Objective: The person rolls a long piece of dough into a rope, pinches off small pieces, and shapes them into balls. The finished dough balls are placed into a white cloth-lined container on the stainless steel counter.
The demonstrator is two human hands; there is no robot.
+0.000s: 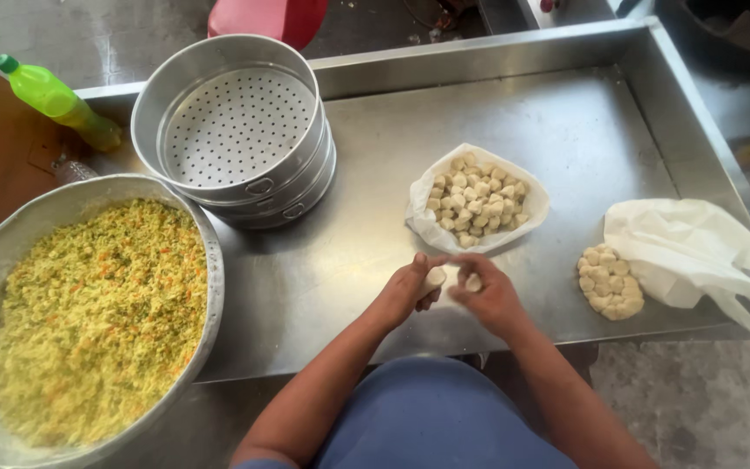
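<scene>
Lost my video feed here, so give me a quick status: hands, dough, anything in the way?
Left hand and right hand together, each pinching a small pale dough piece. Open white bag of dough balls just beyond. Nothing in between.

dough pieces (476, 198): pale cream
plastic bags (686, 247): white
filling (97, 313): yellow, flecked green and orange
basin (212, 260): dull silver
steamer trays (236, 122): silver, base dotted with a regular pattern of small holes
bottle (58, 102): bright yellow-green liquid, green cap
tray table (583, 130): grey steel
garment (436, 417): blue
</scene>
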